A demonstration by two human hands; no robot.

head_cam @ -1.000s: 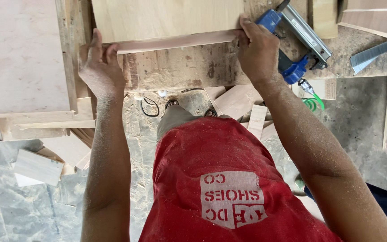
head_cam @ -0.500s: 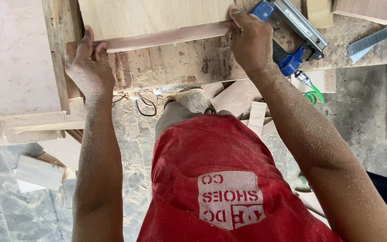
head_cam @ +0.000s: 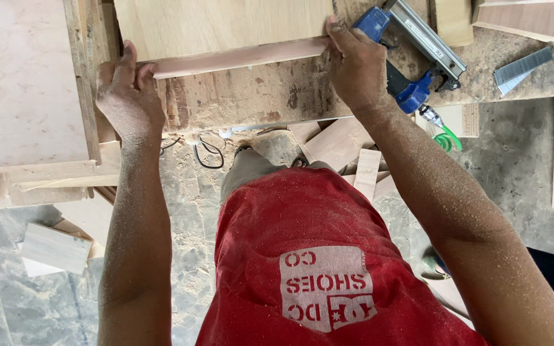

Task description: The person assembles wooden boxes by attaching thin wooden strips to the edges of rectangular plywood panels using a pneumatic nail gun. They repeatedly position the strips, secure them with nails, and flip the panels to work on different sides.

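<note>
Table [head_cam: 277, 102]: worn, dusty plywood top. Plywood panel [head_cam: 226, 22]: pale, flat on the table at its far side. Wooden strip [head_cam: 238, 56]: long, reddish, lies against the panel's near edge. Left hand [head_cam: 126, 96]: closed on the strip's left end. Right hand [head_cam: 357, 67]: fingers pressed on its right end. Blue nail gun [head_cam: 418, 57]: just beside the right hand. Strip of nails [head_cam: 520, 67]: farther right.

A pinkish-brown wooden strip [head_cam: 238, 57] lies along a pale yellow plywood board [head_cam: 222, 22]. Right of the strip sits a blue and grey nail gun [head_cam: 411, 57]. The worktop [head_cam: 277, 96] is blotchy brown. Below, a red shirt [head_cam: 315, 256] with a white print.
</note>
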